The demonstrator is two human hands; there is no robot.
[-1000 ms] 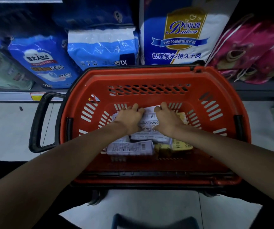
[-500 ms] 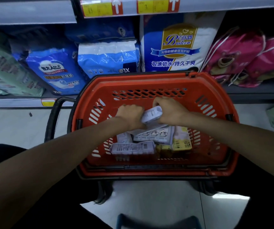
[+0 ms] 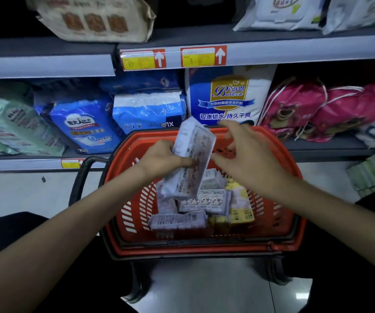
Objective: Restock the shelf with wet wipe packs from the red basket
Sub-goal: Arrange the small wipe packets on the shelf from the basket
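dim, bluish store light. the floor (image 3: 204, 286) tiles catch a pale glare at bottom right. the right hand (image 3: 247, 161) is smeared by motion blur at its fingers. the shelf (image 3: 46, 65) edges bow with wide-angle distortion, and the corners sink into shadow.

Your left hand (image 3: 159, 158) grips a lavender wipe pack (image 3: 190, 159) tilted above the red basket (image 3: 279, 222); your right hand (image 3: 247, 159) hovers beside it, fingers spread (more packs (image 3: 178, 220) lie below).

A pale wipe pack (image 3: 190, 159) stands tilted mid-frame above the red basket (image 3: 290, 224), where more packs (image 3: 178, 220) lie.
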